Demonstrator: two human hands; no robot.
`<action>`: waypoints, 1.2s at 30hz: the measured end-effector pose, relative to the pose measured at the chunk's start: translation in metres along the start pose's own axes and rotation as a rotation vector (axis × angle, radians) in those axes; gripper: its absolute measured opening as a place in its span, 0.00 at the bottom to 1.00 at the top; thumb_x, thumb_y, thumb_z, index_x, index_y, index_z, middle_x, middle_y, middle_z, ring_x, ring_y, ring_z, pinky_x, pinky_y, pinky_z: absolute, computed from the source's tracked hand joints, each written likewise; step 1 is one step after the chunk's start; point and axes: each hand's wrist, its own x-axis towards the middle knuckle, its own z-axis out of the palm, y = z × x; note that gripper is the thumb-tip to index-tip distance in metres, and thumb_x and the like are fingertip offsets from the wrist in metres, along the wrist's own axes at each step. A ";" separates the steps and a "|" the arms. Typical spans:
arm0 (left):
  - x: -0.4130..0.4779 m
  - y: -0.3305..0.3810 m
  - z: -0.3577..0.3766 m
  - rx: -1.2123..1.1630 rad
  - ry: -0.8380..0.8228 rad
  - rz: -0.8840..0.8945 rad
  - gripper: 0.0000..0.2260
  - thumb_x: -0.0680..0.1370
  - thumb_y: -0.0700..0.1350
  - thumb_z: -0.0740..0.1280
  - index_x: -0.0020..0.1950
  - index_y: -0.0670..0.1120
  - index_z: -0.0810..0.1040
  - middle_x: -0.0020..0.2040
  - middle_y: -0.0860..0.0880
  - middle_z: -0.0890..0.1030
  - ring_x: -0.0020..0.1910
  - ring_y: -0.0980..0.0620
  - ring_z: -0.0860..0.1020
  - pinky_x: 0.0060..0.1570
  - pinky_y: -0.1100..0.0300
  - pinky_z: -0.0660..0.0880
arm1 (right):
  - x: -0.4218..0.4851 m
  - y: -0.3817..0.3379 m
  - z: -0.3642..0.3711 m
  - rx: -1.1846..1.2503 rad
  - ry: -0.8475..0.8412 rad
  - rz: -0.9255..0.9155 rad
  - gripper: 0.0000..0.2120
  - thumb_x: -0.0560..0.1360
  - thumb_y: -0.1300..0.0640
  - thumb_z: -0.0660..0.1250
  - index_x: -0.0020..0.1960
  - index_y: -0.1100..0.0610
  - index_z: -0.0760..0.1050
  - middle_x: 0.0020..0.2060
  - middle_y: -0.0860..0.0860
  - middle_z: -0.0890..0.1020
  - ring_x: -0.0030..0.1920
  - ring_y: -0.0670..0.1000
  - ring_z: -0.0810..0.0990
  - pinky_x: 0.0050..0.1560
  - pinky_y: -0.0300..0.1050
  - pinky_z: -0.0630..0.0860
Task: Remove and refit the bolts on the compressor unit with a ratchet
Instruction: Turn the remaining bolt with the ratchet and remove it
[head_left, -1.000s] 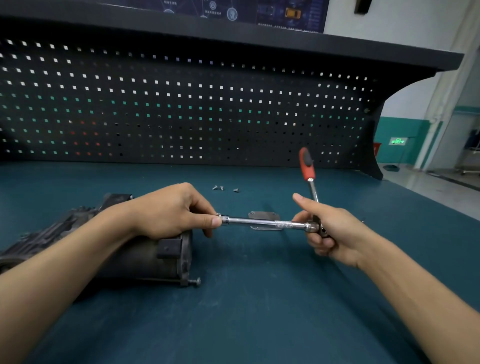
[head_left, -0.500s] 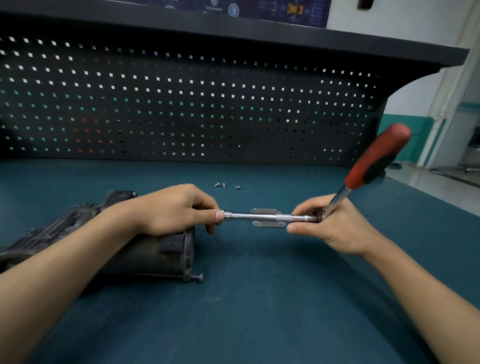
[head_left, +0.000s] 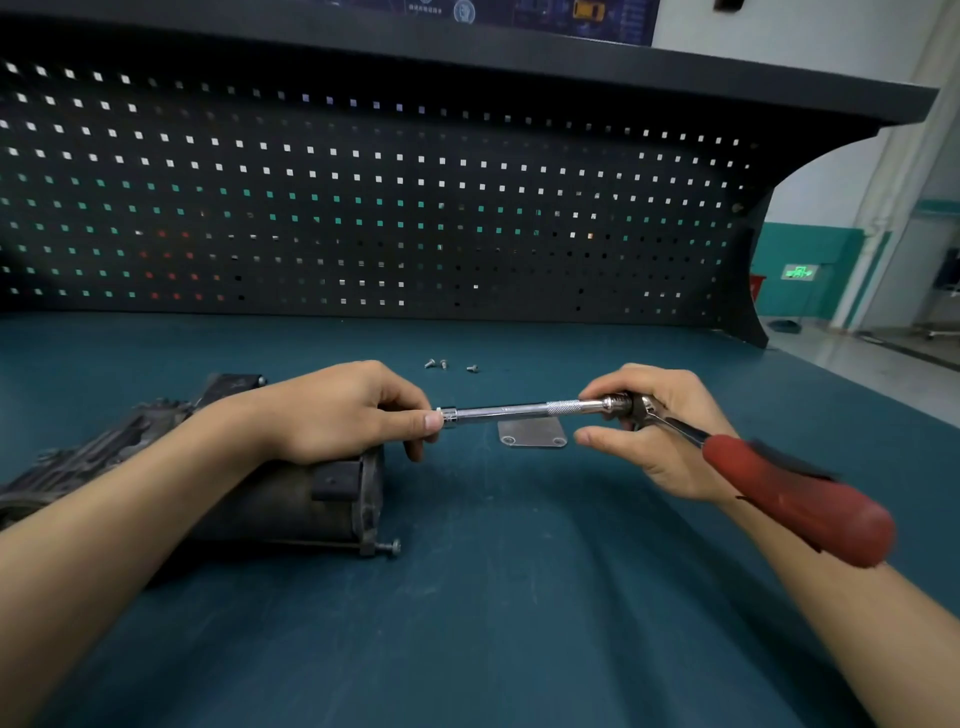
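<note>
Left grip (head_left: 337, 410) pinches extension bar (head_left: 509, 410) end — right grip (head_left: 660, 434) clasps ratchet head (head_left: 643, 406); compressor unit (head_left: 291, 501) beneath forearm.

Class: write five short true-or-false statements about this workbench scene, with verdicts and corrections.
The right hand grips the ratchet near its head. True.
The ratchet's handle is blue. False: it is red.
Three loose bolts lie on the bench mat. True.
The metal plate sits on the compressor unit. False: it lies on the mat.
The left hand lies flat. False: its fingers pinch the extension bar's end.
</note>
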 end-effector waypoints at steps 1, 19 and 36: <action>0.000 0.000 0.000 0.000 0.002 0.001 0.21 0.72 0.72 0.58 0.45 0.60 0.83 0.49 0.45 0.85 0.52 0.39 0.80 0.58 0.43 0.74 | 0.000 0.000 0.000 -0.002 0.001 0.008 0.15 0.65 0.59 0.83 0.44 0.44 0.83 0.36 0.42 0.80 0.34 0.43 0.75 0.38 0.35 0.71; 0.000 0.001 -0.005 0.008 0.023 -0.001 0.18 0.71 0.69 0.63 0.44 0.60 0.85 0.45 0.34 0.82 0.41 0.37 0.78 0.47 0.46 0.75 | 0.001 -0.021 0.003 0.405 -0.072 0.701 0.38 0.56 0.22 0.69 0.34 0.59 0.84 0.23 0.56 0.74 0.21 0.51 0.68 0.20 0.37 0.63; 0.000 -0.001 -0.005 -0.025 0.012 -0.010 0.22 0.68 0.74 0.63 0.44 0.60 0.85 0.45 0.34 0.82 0.41 0.37 0.79 0.49 0.45 0.76 | 0.003 -0.018 -0.002 0.789 -0.298 1.008 0.22 0.69 0.35 0.71 0.34 0.55 0.77 0.20 0.48 0.62 0.17 0.44 0.56 0.19 0.35 0.55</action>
